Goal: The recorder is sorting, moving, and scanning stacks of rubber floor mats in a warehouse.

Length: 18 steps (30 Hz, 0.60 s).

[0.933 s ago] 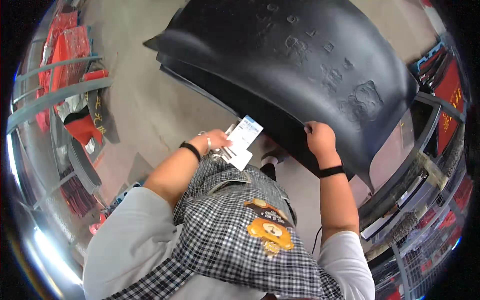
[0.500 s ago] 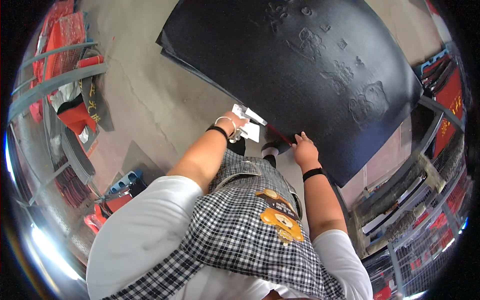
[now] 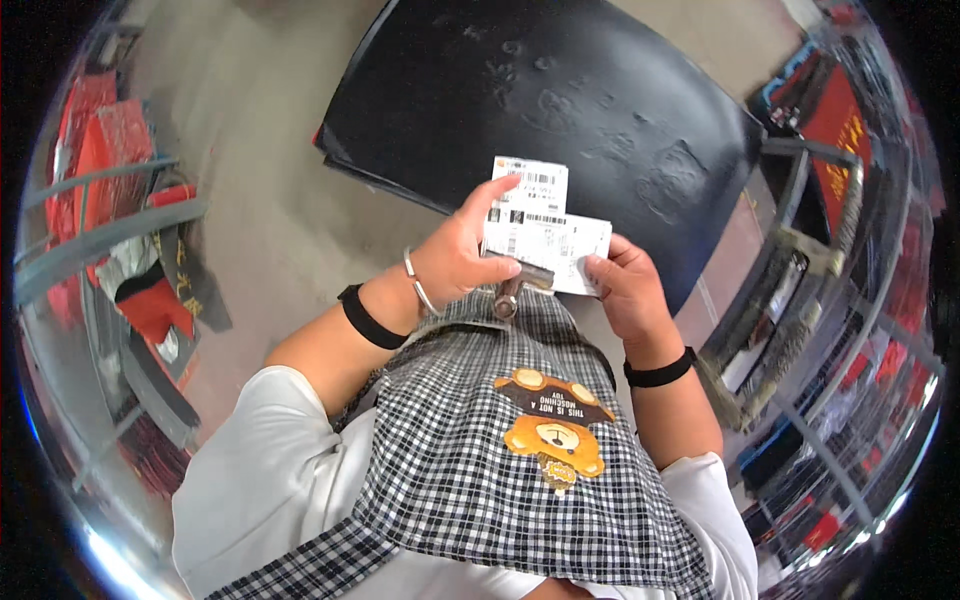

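Observation:
Printed white paper labels [image 3: 535,232] are fanned out in front of my apron [image 3: 470,430]. A metal bulldog clip [image 3: 508,292] is at their lower edge, beside my left thumb. My left hand [image 3: 458,245] is closed on the labels from the left, thumb by the clip and index finger stretched over the upper sheet. The right edge of the lower sheets is pinched between the thumb and fingers of my right hand [image 3: 636,288]. Just past the labels lies a large black sheet [image 3: 430,110] with raised patterns, apparently rubbery; the labels cover part of its near edge.
At the left, a metal rack [image 3: 105,235] carries red plastic-wrapped goods [image 3: 120,140]. On the right stand another rack [image 3: 870,350] and a dark red patterned mat [image 3: 840,135]. Grey concrete floor [image 3: 250,120] shows between the left rack and the black sheet.
My right hand has left the black sheet's edge and taken hold of the labels. My left hand has brought them closer, with their printed faces now showing. The view has shifted a little.

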Tool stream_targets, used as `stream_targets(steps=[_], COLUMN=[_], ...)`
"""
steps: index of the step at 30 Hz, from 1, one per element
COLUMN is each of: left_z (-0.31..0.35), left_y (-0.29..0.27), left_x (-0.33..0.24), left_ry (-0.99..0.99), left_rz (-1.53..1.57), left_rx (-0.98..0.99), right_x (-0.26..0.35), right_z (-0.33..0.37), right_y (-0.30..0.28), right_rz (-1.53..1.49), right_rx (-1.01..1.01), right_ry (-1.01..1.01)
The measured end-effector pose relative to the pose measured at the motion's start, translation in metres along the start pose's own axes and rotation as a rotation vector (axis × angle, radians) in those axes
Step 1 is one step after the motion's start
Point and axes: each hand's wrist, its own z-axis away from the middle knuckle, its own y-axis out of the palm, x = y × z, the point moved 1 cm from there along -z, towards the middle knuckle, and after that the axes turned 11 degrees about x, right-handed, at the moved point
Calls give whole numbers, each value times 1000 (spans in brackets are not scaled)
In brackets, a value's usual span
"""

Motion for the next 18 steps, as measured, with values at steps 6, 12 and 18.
stream_targets(steps=[6, 12, 18], left_z=[-9, -20, -15], left_y=[2, 0, -3], left_x=[4, 5, 16], left_ry=[-107, -209, -270], left_rz=[221, 144, 176], left_rx=[-27, -31, -11], right_x=[6, -2, -12], right_z=[15, 21, 25], right_y=[-11, -31, -35], right_rz=[-50, -32, 15], right_rx=[24, 44, 27], right_ry=[3, 34, 24])
